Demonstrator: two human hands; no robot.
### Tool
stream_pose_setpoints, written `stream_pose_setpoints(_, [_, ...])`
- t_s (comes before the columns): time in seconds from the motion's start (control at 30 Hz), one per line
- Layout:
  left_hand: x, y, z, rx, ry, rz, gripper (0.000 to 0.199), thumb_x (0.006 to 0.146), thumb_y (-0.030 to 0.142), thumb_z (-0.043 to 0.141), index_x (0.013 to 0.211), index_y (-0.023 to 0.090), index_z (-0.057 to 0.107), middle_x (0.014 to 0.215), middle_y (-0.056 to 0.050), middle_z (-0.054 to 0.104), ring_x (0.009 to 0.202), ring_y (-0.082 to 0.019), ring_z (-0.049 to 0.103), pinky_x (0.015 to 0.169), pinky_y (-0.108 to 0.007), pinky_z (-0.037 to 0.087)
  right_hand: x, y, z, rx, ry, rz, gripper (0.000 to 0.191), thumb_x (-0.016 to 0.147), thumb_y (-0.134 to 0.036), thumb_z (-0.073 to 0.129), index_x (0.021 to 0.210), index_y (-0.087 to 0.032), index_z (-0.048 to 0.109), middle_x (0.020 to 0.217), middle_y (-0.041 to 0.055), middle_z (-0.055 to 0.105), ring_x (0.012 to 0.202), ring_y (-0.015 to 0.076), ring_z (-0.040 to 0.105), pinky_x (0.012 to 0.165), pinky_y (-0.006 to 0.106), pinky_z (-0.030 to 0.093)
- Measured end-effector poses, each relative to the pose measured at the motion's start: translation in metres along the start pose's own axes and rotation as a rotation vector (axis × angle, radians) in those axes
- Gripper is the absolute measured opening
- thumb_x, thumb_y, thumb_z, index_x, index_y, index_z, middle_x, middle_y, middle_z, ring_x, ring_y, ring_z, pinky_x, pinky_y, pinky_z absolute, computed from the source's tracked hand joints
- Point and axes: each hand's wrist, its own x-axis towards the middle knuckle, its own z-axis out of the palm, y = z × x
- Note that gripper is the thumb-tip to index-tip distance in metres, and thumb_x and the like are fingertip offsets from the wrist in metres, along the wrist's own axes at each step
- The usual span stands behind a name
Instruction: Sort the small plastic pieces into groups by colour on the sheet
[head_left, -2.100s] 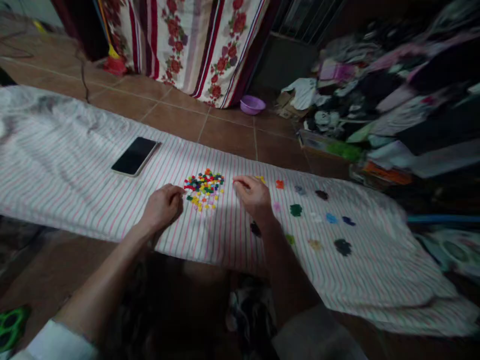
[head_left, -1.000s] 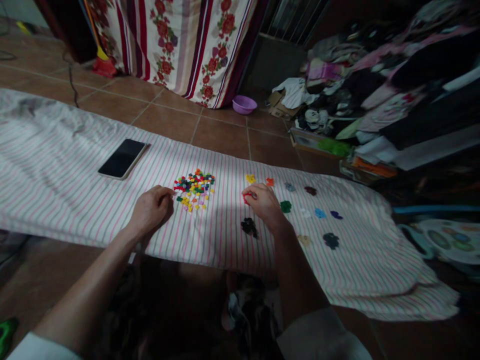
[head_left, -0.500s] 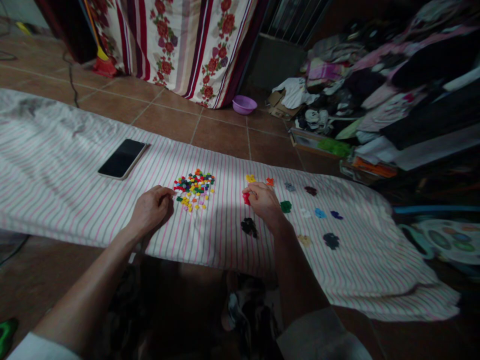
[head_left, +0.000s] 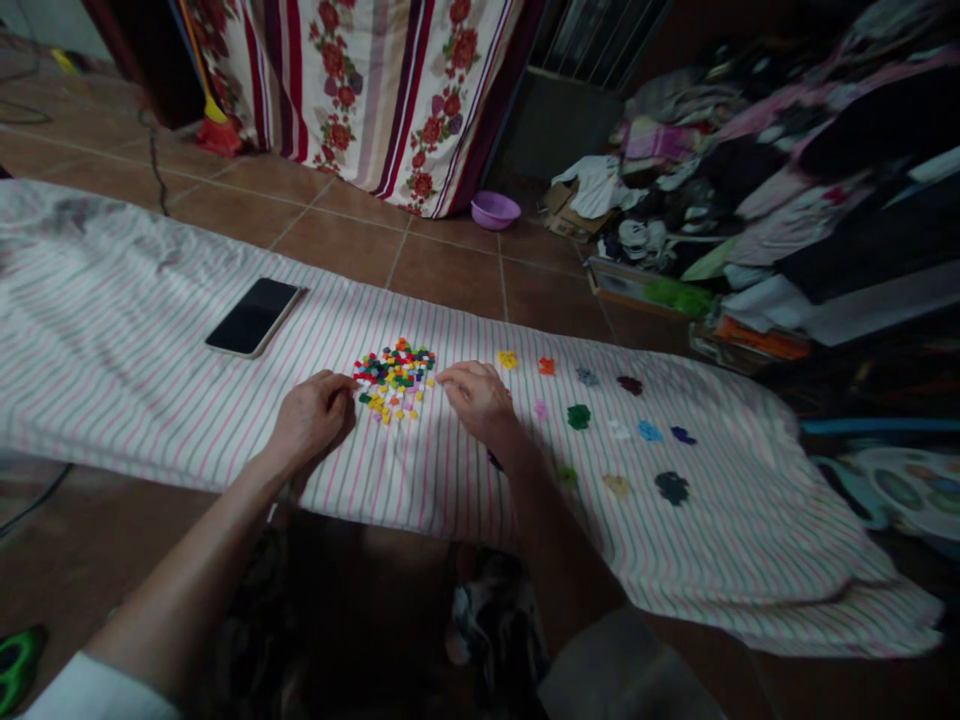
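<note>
The mixed pile (head_left: 394,372) of small coloured pieces lies on the striped cloth (head_left: 405,470) between the person's two hands, probably because that spot is within easy reach of both. The left hand (head_left: 309,412) rests between eight and nine o'clock of it, thumb and forefinger curled close together at its edge, perhaps to steady or guard that side. The right hand (head_left: 480,402) is at three o'clock, its fingers drawn in narrowly just beside the outermost pieces; whether either hand grips a piece cannot be told. From two to five o'clock sit clusters of roughly one colour each, among them the yellow cluster (head_left: 508,359), orange cluster (head_left: 547,366), green cluster (head_left: 578,416), light-blue cluster (head_left: 650,431) and dark grey cluster (head_left: 672,488); the gaps between them seem meant to keep the colours from mingling. The phone (head_left: 255,316), at ten o'clock, looks set aside to leave the working area free. Half a second earlier the right hand was over the red cluster, further out toward three o'clock; now it is back beside the pile, and the reds are hidden behind it. The pink cluster (head_left: 540,408) and lime cluster (head_left: 567,475) have come into sight, while the right forearm (head_left: 555,520) covers most of the black cluster (head_left: 494,461). The left hand's pose and the phone's place on the cloth look unchanged.
</note>
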Motion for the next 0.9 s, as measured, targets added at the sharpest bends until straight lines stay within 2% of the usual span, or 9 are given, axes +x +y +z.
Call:
stream_pose_setpoints(0.17, [-0.001,-0.003,0.000,-0.027,0.010,0.024,0.031,0.085,0.023,0.039,0.093,0.019,0.068,0.091,-0.006,0.070,0.083,-0.019,0.065,0.079,-0.033,0.050,0.004,-0.017,0.017,0.010,-0.006,-0.063,0.031,0.089,-0.015,0.045,0.099,-0.021,0.074,0.099,0.0076,0.066,0.097,0.0214,0.054,0.092,0.036,0.041])
stream_pose_setpoints(0.33, [-0.003,-0.003,-0.001,-0.048,0.012,0.018,0.030,0.085,0.023,0.040,0.092,0.020,0.069,0.091,-0.006,0.070,0.083,-0.018,0.065,0.079,-0.032,0.051,0.006,-0.024,0.027,-0.044,-0.010,-0.061,0.034,0.089,-0.014,0.044,0.103,-0.021,0.074,0.101,0.0094,0.065,0.100,0.0238,0.052,0.094,0.038,0.042])
stream_pose_setpoints(0.7, [-0.004,-0.001,-0.005,-0.073,-0.012,0.004,0.031,0.084,0.021,0.040,0.094,0.018,0.068,0.093,-0.008,0.069,0.086,-0.019,0.064,0.082,-0.035,0.051,0.013,-0.025,0.038,-0.127,-0.002,-0.001,0.033,0.089,-0.015,0.043,0.101,-0.021,0.072,0.095,0.0099,0.064,0.095,0.0244,0.052,0.090,0.038,0.039])
stream_pose_setpoints(0.9, [-0.004,0.000,-0.006,-0.073,-0.019,0.005,0.031,0.084,0.020,0.039,0.094,0.018,0.069,0.095,-0.008,0.070,0.088,-0.020,0.065,0.083,-0.035,0.051,0.015,-0.029,0.040,-0.145,-0.008,0.007,0.035,0.088,-0.014,0.044,0.108,-0.020,0.071,0.097,0.0111,0.064,0.097,0.0252,0.051,0.090,0.038,0.039])
